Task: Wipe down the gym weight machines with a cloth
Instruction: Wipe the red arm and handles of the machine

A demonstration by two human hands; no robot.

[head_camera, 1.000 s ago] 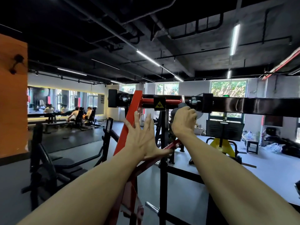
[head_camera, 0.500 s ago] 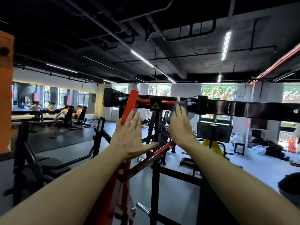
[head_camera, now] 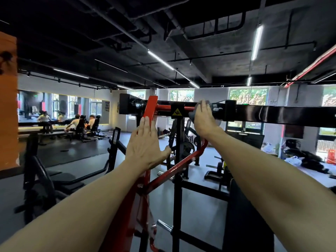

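Up high, the grey cloth (head_camera: 193, 116) sits on the weight machine's red crossbar (head_camera: 164, 107) beside a yellow warning label (head_camera: 176, 113), pressed there by the right hand (head_camera: 204, 119), fingers straight and flat over it. Left hand (head_camera: 147, 147) lies flat, fingers extended, against the red upright (head_camera: 150, 108), holding nothing. Behind: black beam (head_camera: 283, 114), an incline bench (head_camera: 54, 176) at left, and seated people (head_camera: 76, 122) by the mirror wall.
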